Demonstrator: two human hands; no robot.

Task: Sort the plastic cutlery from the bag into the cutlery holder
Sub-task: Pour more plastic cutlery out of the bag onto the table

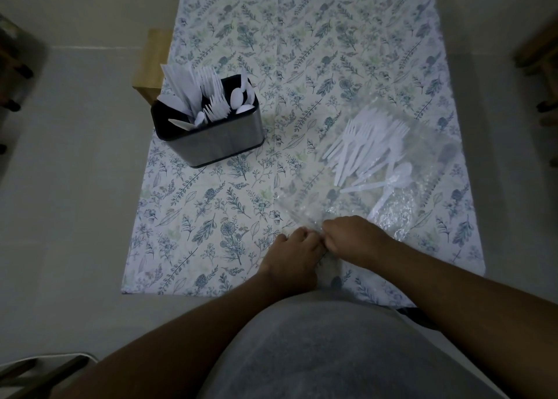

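A clear plastic bag (422,193) lies on the right of the table, with a heap of white plastic cutlery (367,154) inside it: forks, knives and spoons. My left hand (291,258) and my right hand (351,238) meet at the bag's near edge, both pinching the crumpled plastic there. At the left stands the steel and black cutlery holder (217,138). It has white knives on its left, forks in the middle and spoons on the right.
A floral tablecloth (211,217) covers the table. The wooden corner of a chair or stool (151,63) shows behind the holder. Dark furniture stands at the far left and far right edges.
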